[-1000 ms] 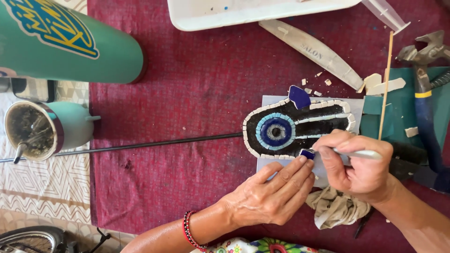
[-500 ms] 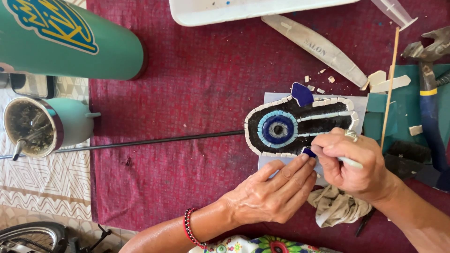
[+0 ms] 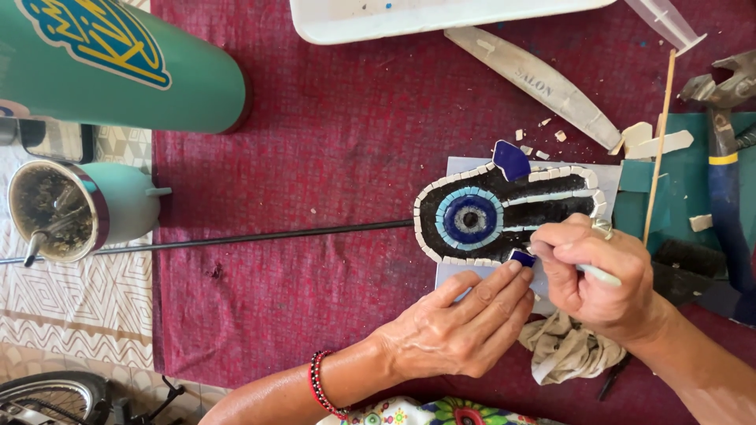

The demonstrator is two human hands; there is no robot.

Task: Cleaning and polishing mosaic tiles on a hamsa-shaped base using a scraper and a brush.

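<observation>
Left hand (image 3: 453,330): flat, fingers spread loosely, fingertips pressing small blue tile (image 3: 520,257) at lower edge of eye-pattern mosaic (image 3: 504,214). Right hand (image 3: 602,275): fingers pinched round thin white tool (image 3: 598,275), tip at same tile. Mosaic on pale sheet (image 3: 472,275), right of centre on maroon cloth (image 3: 331,157). Teal bottle (image 3: 157,71) with blue-and-yellow oval label at far left corner; teal cup (image 3: 79,212) beside cloth's left edge. White tray (image 3: 409,16) at far edge. Pliers (image 3: 720,142) at right edge. Open cloth mid-left, crossed by black rod (image 3: 276,236).
</observation>
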